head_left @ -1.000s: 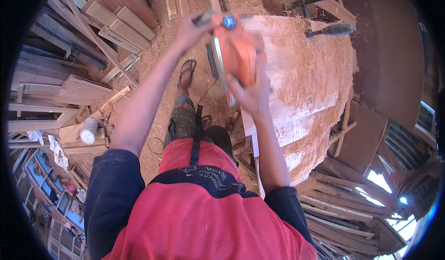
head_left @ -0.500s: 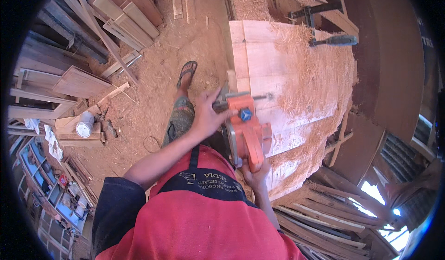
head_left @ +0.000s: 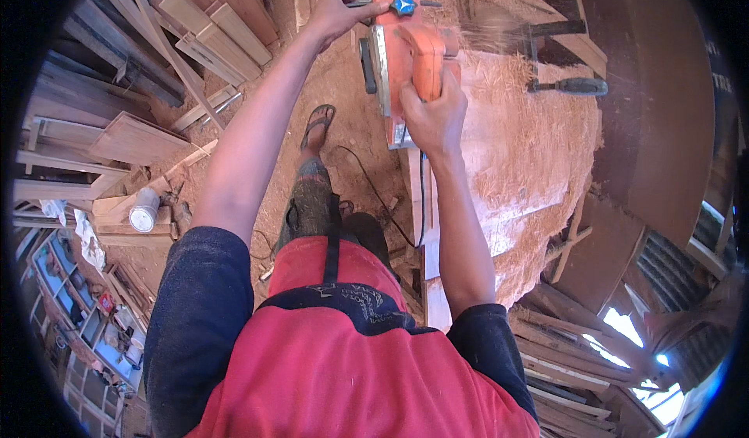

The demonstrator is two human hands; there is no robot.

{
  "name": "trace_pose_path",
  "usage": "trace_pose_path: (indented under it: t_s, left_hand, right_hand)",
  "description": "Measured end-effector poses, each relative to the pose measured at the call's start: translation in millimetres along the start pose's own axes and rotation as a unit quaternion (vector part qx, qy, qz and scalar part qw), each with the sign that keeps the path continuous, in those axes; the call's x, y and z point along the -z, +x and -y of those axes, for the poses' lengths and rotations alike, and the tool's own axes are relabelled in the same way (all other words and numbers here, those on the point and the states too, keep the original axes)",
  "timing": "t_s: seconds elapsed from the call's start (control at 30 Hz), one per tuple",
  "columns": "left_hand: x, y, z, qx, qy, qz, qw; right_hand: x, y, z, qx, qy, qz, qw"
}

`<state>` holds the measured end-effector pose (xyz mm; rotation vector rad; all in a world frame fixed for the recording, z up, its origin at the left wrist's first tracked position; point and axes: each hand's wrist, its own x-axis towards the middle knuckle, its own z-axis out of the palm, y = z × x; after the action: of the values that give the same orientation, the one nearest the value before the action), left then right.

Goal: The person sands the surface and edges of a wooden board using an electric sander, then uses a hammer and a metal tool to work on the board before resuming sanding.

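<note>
An orange electric planer (head_left: 395,67) with a blue front knob (head_left: 402,5) lies along the left edge of a pale wooden workpiece (head_left: 433,262). My right hand (head_left: 438,118) is wrapped round its rear handle. At the planer's front left, my left hand (head_left: 342,18) is closed on the side of the tool, thumb reaching toward the blue knob; exactly what its fingers grip is partly hidden. Curly wood shavings (head_left: 530,141) cover much of the pale surface to the right. The planer's sole and the wood right under it are hidden.
A black-handled clamp (head_left: 577,86) sits at the far right of the work. A black cord (head_left: 370,177) hangs beside my legs. Stacked boards (head_left: 211,36) and a white can (head_left: 144,210) stand at left; more planks (head_left: 566,352) lie at lower right.
Both hands have pushed the planer away from my body, toward the far end of the workpiece. My arms are now stretched out, and shavings blur near the clamp.
</note>
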<state>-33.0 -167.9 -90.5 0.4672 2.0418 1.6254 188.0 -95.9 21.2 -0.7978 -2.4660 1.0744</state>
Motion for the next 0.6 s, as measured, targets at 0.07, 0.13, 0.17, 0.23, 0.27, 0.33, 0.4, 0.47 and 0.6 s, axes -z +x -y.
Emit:
trace_pose_path:
  t_s: [0.07,0.13,0.17,0.23,0.27,0.33,0.4,0.47,0.6]
  left_hand:
    - [-7,-41,-7,0.001,-0.042,0.071,0.997]
    - [-21,-101,-6,0.033,0.044,0.085,0.995]
    - [-32,-139,-3,0.021,0.024,0.076,0.997]
    - [-47,-218,-10,0.061,0.036,0.096,0.993]
    - [-59,-262,0,0.027,0.07,0.051,0.996]
    - [-81,-331,15,0.057,0.086,0.053,0.993]
    - [-86,-357,8,0.05,0.081,0.052,0.994]
    - [-86,-359,9,0.045,0.052,0.041,0.997]
    - [-77,-302,20,0.002,0.064,0.012,0.998]
  right_hand:
    - [11,-37,-11,0.002,-0.012,-0.008,1.0]
    - [27,-97,-22,-0.019,-0.028,-0.007,0.999]
    - [40,-136,-24,-0.046,-0.036,-0.002,0.998]
    - [73,-212,-20,-0.115,-0.06,0.047,0.99]
    - [87,-250,-26,-0.133,-0.017,0.078,0.988]
    - [107,-325,-43,-0.194,-0.041,0.078,0.977]
    - [117,-355,-36,-0.222,-0.017,0.052,0.973]
    - [113,-353,-40,-0.213,-0.025,0.052,0.975]
    - [93,-286,-26,-0.16,-0.009,0.031,0.987]
